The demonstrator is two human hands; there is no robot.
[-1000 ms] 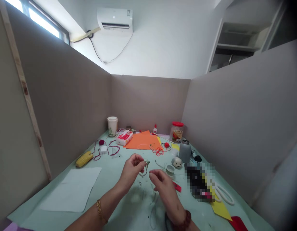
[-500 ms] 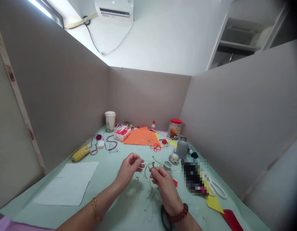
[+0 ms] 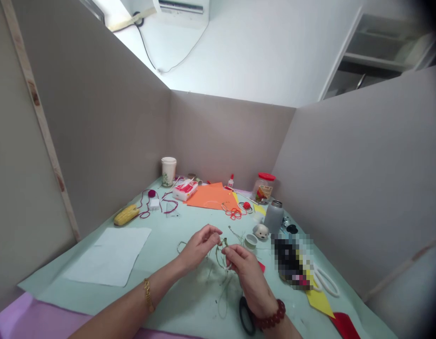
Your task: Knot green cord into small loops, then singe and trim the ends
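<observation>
My left hand (image 3: 199, 248) and my right hand (image 3: 246, 275) meet above the pale green table cover (image 3: 161, 245). Between their fingertips runs a thin, twisted olive-green cord (image 3: 223, 245), with a knotted or tangled part near the fingers. Its exact material is too small to tell. Loose strands of it trail down onto the cover, and a loop (image 3: 181, 246) shows left of my left hand. Black-handled scissors (image 3: 245, 315) lie just below my right wrist, partly hidden by it.
Near my hands stand a small white roll (image 3: 250, 241) and a white dog figurine (image 3: 261, 231). A pixelated object (image 3: 291, 261) lies to the right. Farther back are orange paper (image 3: 212, 197), red thread (image 3: 233, 214), a grey flask (image 3: 273, 216) and a red-lidded jar (image 3: 264, 187). Grey partition walls surround the table.
The view has shifted and shows more of the near table edge. My hands have stayed close together on the cord, and a loop now shows left of my left hand.
</observation>
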